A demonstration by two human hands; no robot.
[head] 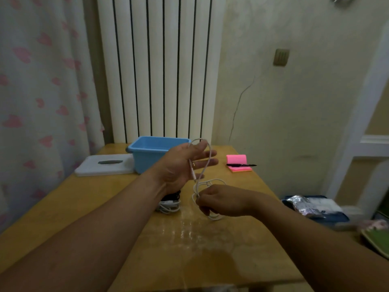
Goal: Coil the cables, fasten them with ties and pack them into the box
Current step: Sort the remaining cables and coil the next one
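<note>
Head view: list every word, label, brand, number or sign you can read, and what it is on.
No text can be read in this frame.
Pink sticky-note pad: no writing visible.
Black pen lying on it: any print too small to read.
Blue plastic box: no label visible.
Crinkled foil packet at right: blurred, unreadable.
Thin white cable: no markings visible.

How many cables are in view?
3. One white cable is looped over the left hand and pinched by the right hand; a white coil and a black coil lie on the table below the left hand. More may be hidden there.
</note>
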